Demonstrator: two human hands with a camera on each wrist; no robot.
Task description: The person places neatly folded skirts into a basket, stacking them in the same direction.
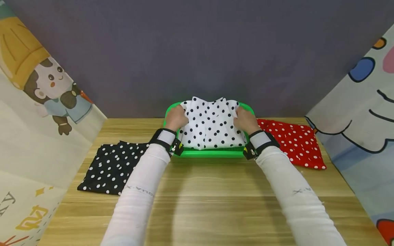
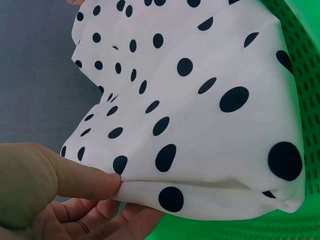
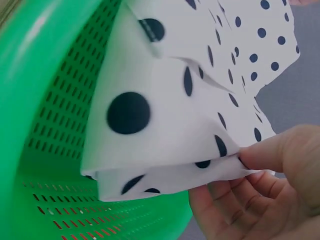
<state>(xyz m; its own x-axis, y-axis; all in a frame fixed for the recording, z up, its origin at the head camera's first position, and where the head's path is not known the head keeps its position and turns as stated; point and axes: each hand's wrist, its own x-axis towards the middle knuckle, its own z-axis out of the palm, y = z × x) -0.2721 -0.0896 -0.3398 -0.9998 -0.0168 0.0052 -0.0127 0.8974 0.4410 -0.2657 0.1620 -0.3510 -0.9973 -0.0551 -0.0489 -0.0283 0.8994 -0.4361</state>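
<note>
A folded white cloth with black polka dots (image 1: 212,124), perhaps a garment, is held at its two sides over a green perforated basket (image 1: 212,154). My left hand (image 1: 176,118) pinches its left side; in the left wrist view the thumb (image 2: 90,180) presses on top with the fingers beneath. On the other side my right hand (image 1: 246,120) pinches the right edge the same way, its thumb (image 3: 262,154) above the cloth. The cloth's lower part lies within the basket's rim. How far it reaches down inside is hidden.
Left of the basket lies a folded black cloth with white dots (image 1: 114,167), partly behind the left forearm. A folded red cloth with white dots (image 1: 292,141) lies to the right. Behind the wooden table (image 1: 215,205) rises a dark grey panel (image 1: 209,51); printed cloth panels flank it.
</note>
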